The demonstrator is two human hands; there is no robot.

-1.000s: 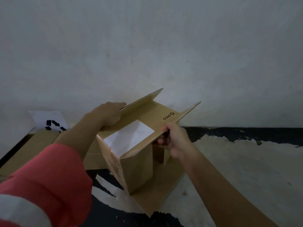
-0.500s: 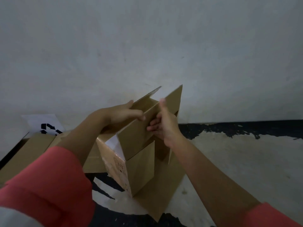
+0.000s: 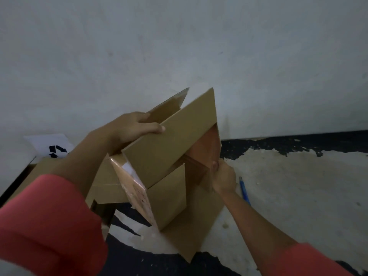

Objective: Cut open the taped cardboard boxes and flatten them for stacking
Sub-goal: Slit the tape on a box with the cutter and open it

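Observation:
A brown cardboard box (image 3: 169, 192) stands tilted on the floor in front of the wall, its top flaps raised. My left hand (image 3: 131, 128) grips the upper edge of the near long flap (image 3: 175, 140), thumb on its outer face and fingers over the edge. My right hand (image 3: 223, 176) is lower at the box's right end, pinching the edge of the short side flap (image 3: 207, 152). A white label (image 3: 127, 168) shows at the box's left corner. A blue-handled cutter (image 3: 244, 191) lies on the floor just right of my right wrist.
Flattened cardboard (image 3: 103, 188) lies on the floor to the left, behind my left arm. A white sheet with a black recycling mark (image 3: 51, 146) leans by the wall at left. Another flat cardboard piece (image 3: 195, 240) lies under the box. The white wall (image 3: 199, 46) stands close behind.
My right hand has dropped from the top flaps to the short flap at the box's right end. The left hand stays on the long flap, which stands more upright. The cutter has come into view.

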